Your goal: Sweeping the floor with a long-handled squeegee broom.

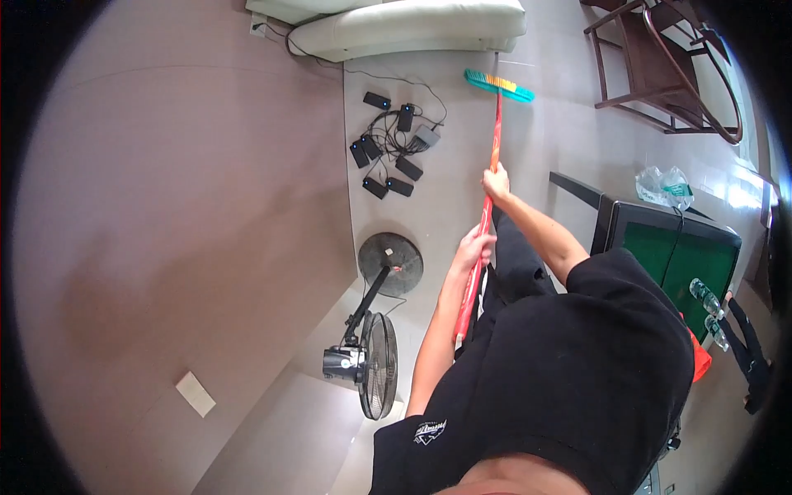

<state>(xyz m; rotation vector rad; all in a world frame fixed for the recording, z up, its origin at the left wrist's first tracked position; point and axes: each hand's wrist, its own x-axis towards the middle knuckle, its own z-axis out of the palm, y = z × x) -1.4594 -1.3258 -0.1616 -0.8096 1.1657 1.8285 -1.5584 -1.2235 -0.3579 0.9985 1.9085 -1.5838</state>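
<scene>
A broom with a long red handle slants away from my body. Its wide green-and-yellow head is on the grey floor, just in front of the white sofa. Partway down the handle, my right hand is wrapped round it. Closer to my body, my left hand grips the same handle, its fingers curled about it. The handle's end reaches back past my left hand, close to my black shirt.
Several black devices and a grey box lie on the floor at left, joined by tangled cables. A standing fan is near the wall. On the right are a brown chair, a green-topped table and another person's legs.
</scene>
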